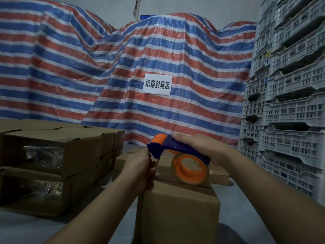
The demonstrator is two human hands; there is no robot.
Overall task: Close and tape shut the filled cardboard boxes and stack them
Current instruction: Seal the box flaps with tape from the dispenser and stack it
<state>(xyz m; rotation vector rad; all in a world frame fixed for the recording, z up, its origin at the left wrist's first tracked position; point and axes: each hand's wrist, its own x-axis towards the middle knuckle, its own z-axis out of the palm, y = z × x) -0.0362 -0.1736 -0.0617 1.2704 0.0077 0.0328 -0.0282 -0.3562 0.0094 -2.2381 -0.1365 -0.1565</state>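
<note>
Head view: taping under way on the near cardboard box [177, 208], flaps closed.
Right hand [198, 147] grips the tape dispenser [175, 154] over its far edge; left hand [140, 166] fingers pinch the tape end. Stacked boxes [58, 164] wait left; this one remains unstacked.

Both forearms are bare, with no sleeves, gloves, watch or rings on the left hand [139, 166] or right hand [202, 147].
</note>
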